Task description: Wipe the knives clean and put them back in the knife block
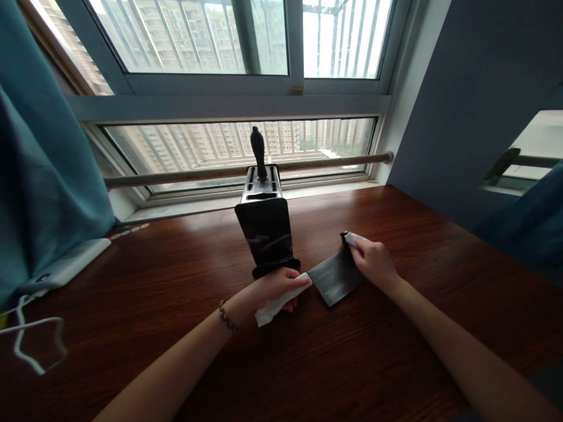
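Note:
My left hand [278, 288] is closed on a crumpled white tissue [273, 308], its fingers beside the near corner of a knife blade. A wide grey cleaver blade [336, 278] extends between my two hands, low over the brown table. The dark handle end of the cleaver is in my right hand [373, 261], with a piece of white tissue [354, 238] between its fingers. Just behind my left hand stands a black holder [267, 234] with a slotted metal top. A dark-handled tool [258, 152] stands upright in its slots.
The wooden table [197, 252] reaches to a window with a horizontal rail [334, 162]. At the left lie a white device [73, 264] and a white cable [20, 346], near a blue curtain [48, 140]. A grey wall rises at the right.

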`<action>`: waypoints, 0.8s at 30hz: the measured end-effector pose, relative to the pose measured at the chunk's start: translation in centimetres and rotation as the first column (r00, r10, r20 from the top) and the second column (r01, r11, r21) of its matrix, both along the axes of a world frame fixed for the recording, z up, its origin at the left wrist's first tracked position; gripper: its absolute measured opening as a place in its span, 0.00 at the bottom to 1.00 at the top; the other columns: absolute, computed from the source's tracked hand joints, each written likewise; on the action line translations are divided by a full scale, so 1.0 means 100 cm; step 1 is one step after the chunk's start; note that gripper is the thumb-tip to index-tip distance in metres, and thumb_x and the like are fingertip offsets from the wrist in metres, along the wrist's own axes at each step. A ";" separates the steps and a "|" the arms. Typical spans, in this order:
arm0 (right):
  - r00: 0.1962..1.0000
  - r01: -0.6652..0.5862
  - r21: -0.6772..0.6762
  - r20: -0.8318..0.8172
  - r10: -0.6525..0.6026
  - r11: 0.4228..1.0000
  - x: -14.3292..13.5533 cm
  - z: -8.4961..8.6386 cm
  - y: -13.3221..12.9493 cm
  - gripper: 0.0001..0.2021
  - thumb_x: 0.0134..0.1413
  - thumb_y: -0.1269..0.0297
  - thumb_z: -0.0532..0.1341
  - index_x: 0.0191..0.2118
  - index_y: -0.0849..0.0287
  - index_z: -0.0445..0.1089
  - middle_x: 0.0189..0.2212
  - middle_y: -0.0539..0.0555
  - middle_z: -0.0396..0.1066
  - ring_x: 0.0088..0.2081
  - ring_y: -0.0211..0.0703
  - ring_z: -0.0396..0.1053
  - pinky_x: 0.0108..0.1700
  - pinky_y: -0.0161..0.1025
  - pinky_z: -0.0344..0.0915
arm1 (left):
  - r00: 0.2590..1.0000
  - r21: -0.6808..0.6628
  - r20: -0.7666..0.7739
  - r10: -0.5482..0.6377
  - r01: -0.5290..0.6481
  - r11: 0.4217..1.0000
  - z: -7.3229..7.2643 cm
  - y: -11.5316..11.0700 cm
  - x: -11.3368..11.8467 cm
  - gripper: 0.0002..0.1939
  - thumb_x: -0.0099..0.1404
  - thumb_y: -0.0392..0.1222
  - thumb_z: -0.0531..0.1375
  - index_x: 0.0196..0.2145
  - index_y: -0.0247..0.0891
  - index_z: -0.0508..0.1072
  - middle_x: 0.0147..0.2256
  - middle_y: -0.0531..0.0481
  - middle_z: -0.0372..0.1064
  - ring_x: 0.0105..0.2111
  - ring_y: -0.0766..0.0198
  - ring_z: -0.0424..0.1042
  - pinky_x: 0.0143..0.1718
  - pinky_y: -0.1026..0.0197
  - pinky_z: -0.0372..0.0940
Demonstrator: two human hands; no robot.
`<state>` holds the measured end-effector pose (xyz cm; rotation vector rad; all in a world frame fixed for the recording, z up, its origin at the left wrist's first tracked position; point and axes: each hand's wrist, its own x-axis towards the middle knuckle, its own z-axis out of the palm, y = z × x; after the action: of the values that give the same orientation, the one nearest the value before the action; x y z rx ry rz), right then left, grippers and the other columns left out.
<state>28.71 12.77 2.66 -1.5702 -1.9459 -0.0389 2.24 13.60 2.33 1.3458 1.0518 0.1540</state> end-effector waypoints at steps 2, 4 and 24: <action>0.987 -0.127 -0.053 0.094 0.132 0.990 -0.016 -0.002 -0.011 0.12 0.58 0.67 0.51 0.27 0.59 0.67 0.27 0.57 0.71 0.30 0.49 0.69 0.33 0.42 0.62 | 1.000 -0.023 -0.001 -0.008 0.008 1.000 0.004 0.000 0.000 0.28 0.52 0.67 0.61 0.32 0.37 0.64 0.21 0.52 0.67 0.20 0.64 0.67 0.22 0.62 0.63; 0.926 -0.349 -0.101 0.117 0.360 0.931 -0.030 -0.003 -0.022 0.09 0.57 0.69 0.52 0.31 0.59 0.69 0.31 0.56 0.73 0.35 0.48 0.70 0.37 0.40 0.64 | 1.000 -0.040 0.000 -0.030 0.030 0.999 0.006 0.002 -0.001 0.29 0.52 0.68 0.60 0.33 0.37 0.64 0.20 0.52 0.67 0.19 0.64 0.66 0.22 0.63 0.62; 0.954 -0.201 -0.291 0.160 0.255 0.935 -0.023 -0.006 -0.013 0.16 0.60 0.71 0.51 0.49 0.59 0.70 0.50 0.53 0.69 0.51 0.52 0.64 0.51 0.44 0.64 | 1.000 0.026 0.000 -0.025 0.025 0.999 -0.004 0.004 -0.002 0.26 0.55 0.67 0.59 0.31 0.38 0.65 0.20 0.53 0.64 0.15 0.68 0.60 0.16 0.65 0.53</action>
<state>26.39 11.50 2.10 -1.5428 -2.3632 0.1856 2.03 14.02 1.94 1.3817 1.0352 0.1500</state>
